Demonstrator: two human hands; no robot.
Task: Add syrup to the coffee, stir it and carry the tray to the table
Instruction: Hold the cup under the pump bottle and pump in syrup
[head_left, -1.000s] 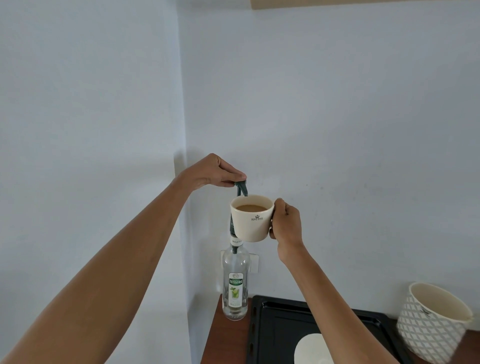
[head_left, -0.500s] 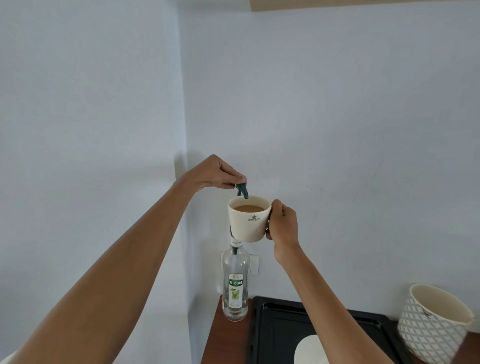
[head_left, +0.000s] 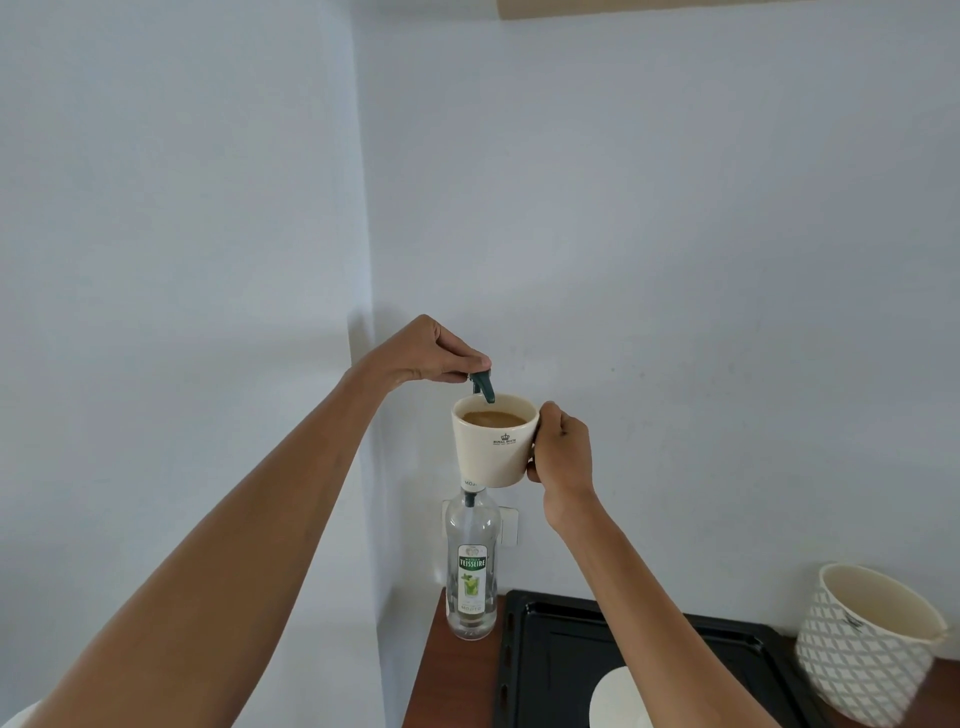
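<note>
Fingers of my left hand press together on the green pump head; my right hand is closed round the mug's handle.

The spout hangs over the rim at 11 o'clock of the coffee mug, raised just above the syrup bottle. On the wooden surface, the black tray lies at the bottle's 4 o'clock, with a patterned pot beyond.

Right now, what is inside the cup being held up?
Light brown coffee fills the cup, and the green pump spout dips over its rim. What lies below the coffee's surface, syrup included, cannot be seen. The cup covers the bottle neck behind it.
</note>
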